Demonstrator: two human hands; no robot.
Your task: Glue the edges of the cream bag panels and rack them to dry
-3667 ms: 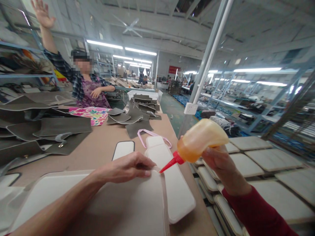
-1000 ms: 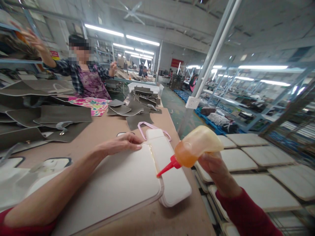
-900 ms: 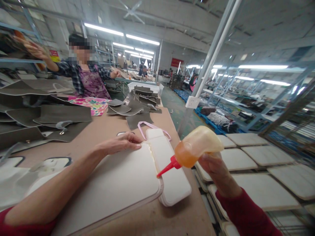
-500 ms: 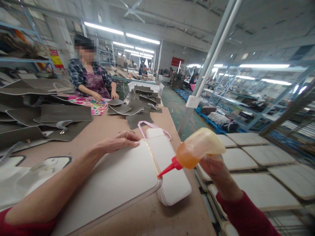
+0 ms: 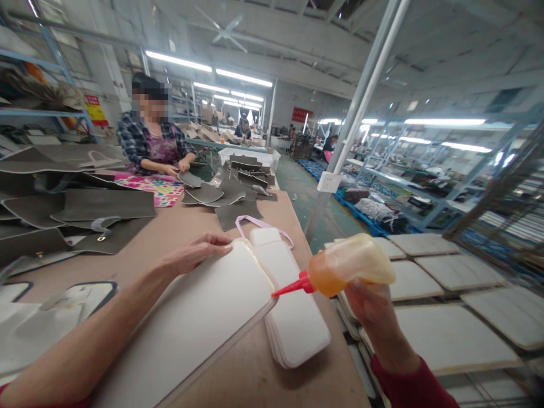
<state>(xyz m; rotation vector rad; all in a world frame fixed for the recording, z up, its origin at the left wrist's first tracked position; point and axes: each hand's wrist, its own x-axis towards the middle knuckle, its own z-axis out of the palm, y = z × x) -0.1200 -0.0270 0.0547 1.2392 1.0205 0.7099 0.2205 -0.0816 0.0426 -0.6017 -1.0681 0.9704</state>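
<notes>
My right hand [image 5: 372,303] grips a squeeze bottle [image 5: 351,265] of amber liquid, tilted so its red nozzle points left. The nozzle's tip meets the near right corner of a large white panel [image 5: 195,317]. Along that panel's right edge runs a shiny line of glue [image 5: 255,258]. My left hand [image 5: 202,252] pinches the panel's far corner between thumb and fingers. Partly under the panel's edge lies a stack of smaller white rounded panels [image 5: 300,326], with a pink strap loop [image 5: 266,220] at its far end.
Dark grey sheet pieces [image 5: 106,204] are heaped at the left, and more [image 5: 225,192] lie farther back. Across the table [image 5: 199,224] a co-worker [image 5: 153,130] handles a piece over floral cloth. Pale boards [image 5: 450,331] are stacked at the right, beside a metal post [image 5: 340,141].
The large panel has turned slightly, its near right corner moving away from me. The nozzle remains at that corner. The co-worker's hands have come together on a grey piece.
</notes>
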